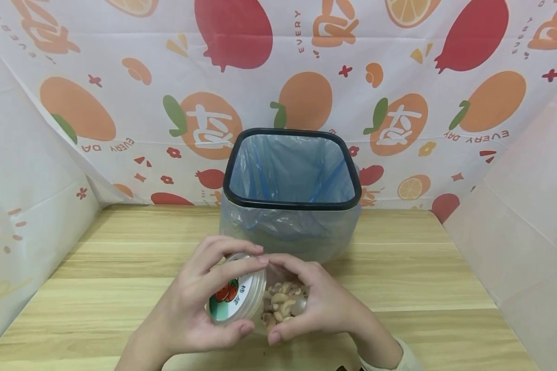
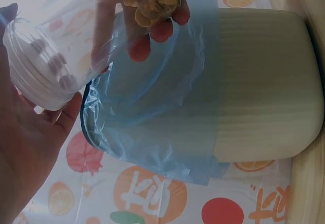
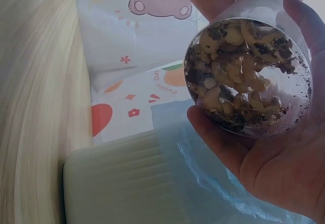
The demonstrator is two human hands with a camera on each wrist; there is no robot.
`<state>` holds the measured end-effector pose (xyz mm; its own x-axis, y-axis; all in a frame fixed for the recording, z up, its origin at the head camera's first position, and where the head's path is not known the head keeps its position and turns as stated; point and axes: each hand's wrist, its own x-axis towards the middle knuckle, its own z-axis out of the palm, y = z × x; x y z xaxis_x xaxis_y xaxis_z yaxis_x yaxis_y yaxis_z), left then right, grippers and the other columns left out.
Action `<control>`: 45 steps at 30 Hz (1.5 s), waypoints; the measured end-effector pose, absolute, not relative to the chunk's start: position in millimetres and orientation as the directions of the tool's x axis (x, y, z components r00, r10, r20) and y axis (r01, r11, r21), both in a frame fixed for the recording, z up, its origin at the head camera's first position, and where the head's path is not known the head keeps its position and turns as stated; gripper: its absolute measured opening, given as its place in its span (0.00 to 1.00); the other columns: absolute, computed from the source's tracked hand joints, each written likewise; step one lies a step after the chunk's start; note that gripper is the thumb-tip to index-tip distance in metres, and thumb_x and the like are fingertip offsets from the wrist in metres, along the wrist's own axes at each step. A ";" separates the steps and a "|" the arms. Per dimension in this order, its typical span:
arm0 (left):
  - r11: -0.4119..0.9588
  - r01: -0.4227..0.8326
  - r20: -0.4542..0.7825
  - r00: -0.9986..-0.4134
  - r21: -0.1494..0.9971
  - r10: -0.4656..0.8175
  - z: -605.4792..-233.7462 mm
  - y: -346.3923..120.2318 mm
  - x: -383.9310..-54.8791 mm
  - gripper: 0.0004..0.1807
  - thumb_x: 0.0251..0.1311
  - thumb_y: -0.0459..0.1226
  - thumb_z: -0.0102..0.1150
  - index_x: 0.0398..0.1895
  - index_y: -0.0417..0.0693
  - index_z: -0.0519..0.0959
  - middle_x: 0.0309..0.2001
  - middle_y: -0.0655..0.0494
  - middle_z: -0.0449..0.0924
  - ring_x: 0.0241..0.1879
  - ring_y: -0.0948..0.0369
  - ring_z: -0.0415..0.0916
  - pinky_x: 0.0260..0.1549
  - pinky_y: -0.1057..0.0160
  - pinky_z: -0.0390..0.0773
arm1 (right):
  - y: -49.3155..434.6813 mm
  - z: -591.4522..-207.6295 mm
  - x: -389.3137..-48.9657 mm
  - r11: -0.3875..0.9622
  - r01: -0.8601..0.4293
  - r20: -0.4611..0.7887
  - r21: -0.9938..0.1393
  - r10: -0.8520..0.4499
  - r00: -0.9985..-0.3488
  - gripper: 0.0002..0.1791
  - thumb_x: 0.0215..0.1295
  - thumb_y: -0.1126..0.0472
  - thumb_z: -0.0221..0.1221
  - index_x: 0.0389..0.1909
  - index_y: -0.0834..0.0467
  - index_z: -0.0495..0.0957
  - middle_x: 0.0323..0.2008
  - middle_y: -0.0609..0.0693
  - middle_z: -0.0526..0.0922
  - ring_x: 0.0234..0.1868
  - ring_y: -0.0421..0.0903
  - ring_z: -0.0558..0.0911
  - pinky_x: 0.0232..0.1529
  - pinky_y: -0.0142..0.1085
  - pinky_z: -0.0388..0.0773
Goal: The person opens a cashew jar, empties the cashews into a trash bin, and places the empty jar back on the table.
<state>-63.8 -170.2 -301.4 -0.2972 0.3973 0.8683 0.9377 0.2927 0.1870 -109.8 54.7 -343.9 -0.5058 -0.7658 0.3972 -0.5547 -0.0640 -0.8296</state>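
Observation:
A clear plastic jar (image 1: 278, 304) with cashews and darker bits inside is tipped on its side above the table. My right hand (image 1: 327, 304) holds its body, fingers and thumb curved round it. The jar's round bottom (image 3: 244, 79) faces the right wrist camera, with the cashews and dark crumbs seen through it. At the other end my left hand (image 1: 185, 301) grips the lid (image 1: 241, 296), which carries a printed label with red fruit. In the left wrist view the ridged lid (image 2: 40, 64) sits at the jar's mouth; whether it is fastened I cannot tell.
Just behind the hands stands a pale bin (image 2: 264, 82) with a black rim (image 1: 292, 205) and a blue plastic bag (image 1: 288, 165) lining it. A fruit-patterned cloth (image 1: 167, 67) hangs at the back of the wooden table (image 1: 422, 288). Pale sheets flank both sides.

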 end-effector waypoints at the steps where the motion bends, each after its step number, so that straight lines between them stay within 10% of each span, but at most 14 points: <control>1: 0.296 0.937 0.868 -0.299 0.188 0.396 -301.6 -170.3 -64.0 0.30 0.61 0.54 0.62 0.57 0.41 0.80 0.52 0.43 0.78 0.51 0.52 0.72 0.50 0.62 0.70 | 54.7 -343.8 -109.5 -0.061 -0.555 0.396 -0.829 -0.765 -0.507 0.53 0.40 0.62 0.80 0.70 0.48 0.65 0.61 0.45 0.80 0.58 0.44 0.81 0.61 0.43 0.77; 24: 0.414 0.861 0.839 -0.441 0.295 0.320 -305.1 -169.9 -61.0 0.29 0.61 0.57 0.61 0.56 0.45 0.80 0.52 0.47 0.78 0.50 0.56 0.70 0.46 0.71 0.69 | 49.5 -343.9 -100.8 0.116 -0.679 0.464 -0.725 -0.646 -0.606 0.55 0.42 0.48 0.80 0.73 0.42 0.62 0.66 0.38 0.74 0.62 0.41 0.78 0.62 0.39 0.76; 33: 0.272 0.936 0.860 -0.322 0.225 0.397 -303.2 -170.9 -62.7 0.29 0.63 0.52 0.60 0.58 0.42 0.79 0.54 0.42 0.76 0.54 0.51 0.70 0.52 0.61 0.70 | 54.6 -348.5 -110.2 -0.067 -0.524 0.384 -0.849 -0.760 -0.525 0.53 0.41 0.63 0.80 0.71 0.47 0.65 0.62 0.44 0.78 0.61 0.46 0.79 0.63 0.44 0.75; 45: 0.324 0.916 0.866 -0.350 0.237 0.358 -304.6 -172.1 -64.6 0.27 0.62 0.52 0.61 0.55 0.41 0.80 0.51 0.43 0.78 0.49 0.54 0.71 0.46 0.68 0.70 | 51.9 -346.9 -107.3 -0.031 -0.570 0.409 -0.821 -0.729 -0.549 0.54 0.40 0.59 0.81 0.71 0.46 0.65 0.64 0.44 0.76 0.61 0.44 0.79 0.62 0.43 0.76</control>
